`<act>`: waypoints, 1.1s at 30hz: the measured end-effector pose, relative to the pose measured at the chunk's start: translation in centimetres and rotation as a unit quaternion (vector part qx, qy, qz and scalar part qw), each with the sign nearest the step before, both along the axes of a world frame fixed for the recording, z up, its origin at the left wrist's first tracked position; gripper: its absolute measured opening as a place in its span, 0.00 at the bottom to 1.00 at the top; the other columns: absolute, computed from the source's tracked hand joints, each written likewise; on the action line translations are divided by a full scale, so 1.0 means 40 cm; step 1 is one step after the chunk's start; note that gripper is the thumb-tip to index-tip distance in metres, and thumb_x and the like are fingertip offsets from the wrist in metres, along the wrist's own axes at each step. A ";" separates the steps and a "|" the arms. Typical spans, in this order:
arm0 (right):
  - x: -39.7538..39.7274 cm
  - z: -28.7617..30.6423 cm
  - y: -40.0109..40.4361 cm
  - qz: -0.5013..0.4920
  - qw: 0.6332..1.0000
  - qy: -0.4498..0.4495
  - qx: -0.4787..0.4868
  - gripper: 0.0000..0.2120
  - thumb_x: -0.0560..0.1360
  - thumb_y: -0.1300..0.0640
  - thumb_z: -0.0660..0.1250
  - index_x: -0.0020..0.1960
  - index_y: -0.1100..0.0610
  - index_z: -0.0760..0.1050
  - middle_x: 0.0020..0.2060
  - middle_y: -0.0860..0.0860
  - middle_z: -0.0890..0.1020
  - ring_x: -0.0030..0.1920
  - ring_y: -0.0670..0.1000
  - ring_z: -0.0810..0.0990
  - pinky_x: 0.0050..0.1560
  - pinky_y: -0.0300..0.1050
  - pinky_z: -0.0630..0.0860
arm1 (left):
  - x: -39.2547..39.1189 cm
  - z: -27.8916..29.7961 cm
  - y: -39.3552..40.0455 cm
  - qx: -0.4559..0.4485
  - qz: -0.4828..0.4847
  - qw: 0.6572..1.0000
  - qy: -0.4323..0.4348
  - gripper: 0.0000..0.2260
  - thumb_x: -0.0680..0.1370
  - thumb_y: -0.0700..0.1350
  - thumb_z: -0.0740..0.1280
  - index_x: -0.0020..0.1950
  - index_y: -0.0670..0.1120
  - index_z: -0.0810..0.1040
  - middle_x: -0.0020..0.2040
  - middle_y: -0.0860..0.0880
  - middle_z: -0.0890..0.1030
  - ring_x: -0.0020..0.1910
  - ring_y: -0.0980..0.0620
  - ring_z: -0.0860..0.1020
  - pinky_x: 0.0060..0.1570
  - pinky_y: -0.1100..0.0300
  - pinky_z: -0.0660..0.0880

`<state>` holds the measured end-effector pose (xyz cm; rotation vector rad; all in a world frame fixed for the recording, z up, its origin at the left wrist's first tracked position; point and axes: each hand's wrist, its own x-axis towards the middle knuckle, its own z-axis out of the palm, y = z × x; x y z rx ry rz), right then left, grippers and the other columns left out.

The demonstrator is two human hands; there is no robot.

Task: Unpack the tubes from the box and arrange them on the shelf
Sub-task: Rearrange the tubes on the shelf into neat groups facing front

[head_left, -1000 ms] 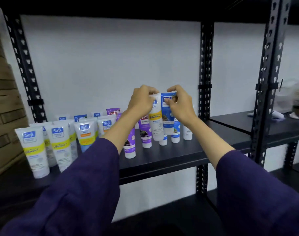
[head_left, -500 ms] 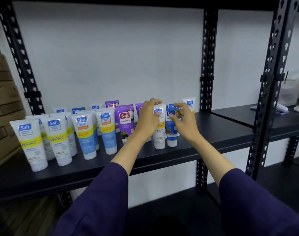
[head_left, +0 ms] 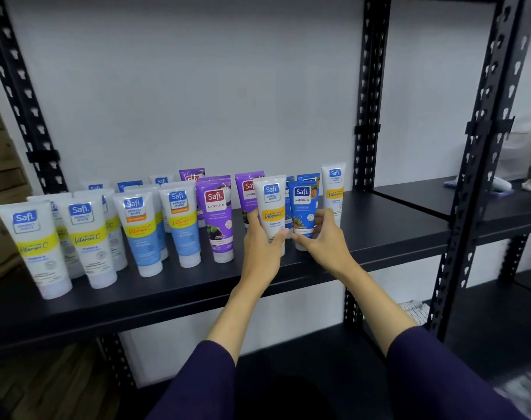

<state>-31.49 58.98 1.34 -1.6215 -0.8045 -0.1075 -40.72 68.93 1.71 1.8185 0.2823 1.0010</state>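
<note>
One black shelf [head_left: 394, 237] carries all the tubes, caps down. Front row, counted: six white, one purple [head_left: 216, 219], one blue. More stand behind, too hidden to count. Left hand [head_left: 259, 247] grips the white Vitamin C tube [head_left: 270, 207]; right hand [head_left: 321, 237] pinches the blue tube [head_left: 302, 207] just beside it, both standing on the shelf.

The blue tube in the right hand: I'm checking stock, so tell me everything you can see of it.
The blue tube is glossy plastic with a white-edged Safi logo, the word Naturals and an orange plant picture. It stands upright, cap down, on the black shelf, near the right end of the front row. The right hand grips its lower part. The white Vitamin C tube stands close beside it.
</note>
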 end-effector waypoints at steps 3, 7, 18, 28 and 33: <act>0.012 -0.003 0.002 -0.037 0.999 0.004 0.002 0.22 0.71 0.61 0.73 0.57 0.57 0.64 0.54 0.52 0.78 0.48 0.45 0.78 0.36 0.26 0.74 | 0.000 -0.006 0.015 0.009 0.032 0.999 0.000 0.25 0.76 0.41 0.69 0.69 0.48 0.62 0.65 0.52 0.73 0.57 0.60 0.72 0.40 0.76 0.71; 0.021 0.002 0.013 -0.028 0.999 0.011 -0.014 0.19 0.72 0.62 0.72 0.55 0.55 0.65 0.56 0.54 0.79 0.51 0.47 0.79 0.41 0.31 0.75 | 0.008 -0.012 0.024 0.012 0.045 0.999 0.002 0.24 0.76 0.41 0.69 0.69 0.47 0.64 0.65 0.50 0.73 0.57 0.60 0.71 0.47 0.71 0.73; 0.004 0.010 0.024 -0.037 0.999 -0.013 0.006 0.19 0.73 0.58 0.71 0.60 0.59 0.69 0.51 0.47 0.76 0.51 0.43 0.76 0.43 0.28 0.73 | 0.000 -0.017 0.041 0.034 0.008 0.999 0.040 0.22 0.76 0.45 0.69 0.67 0.47 0.66 0.65 0.49 0.74 0.59 0.59 0.72 0.47 0.73 0.71; -0.091 0.016 0.091 0.020 0.995 -0.001 0.102 0.19 0.73 0.55 0.71 0.61 0.59 0.72 0.53 0.49 0.80 0.50 0.41 0.80 0.45 0.28 0.77 | -0.078 -0.067 0.048 0.331 0.182 0.903 0.207 0.13 0.81 0.52 0.59 0.61 0.46 0.72 0.55 0.48 0.78 0.51 0.51 0.77 0.45 0.54 0.78; -0.091 0.026 0.130 -0.002 0.998 -0.016 0.056 0.24 0.72 0.55 0.73 0.64 0.58 0.67 0.58 0.53 0.79 0.57 0.49 0.80 0.43 0.29 0.75 | -0.086 -0.065 0.047 0.351 0.185 0.894 0.207 0.11 0.81 0.50 0.58 0.57 0.46 0.74 0.51 0.49 0.78 0.47 0.52 0.76 0.38 0.61 0.68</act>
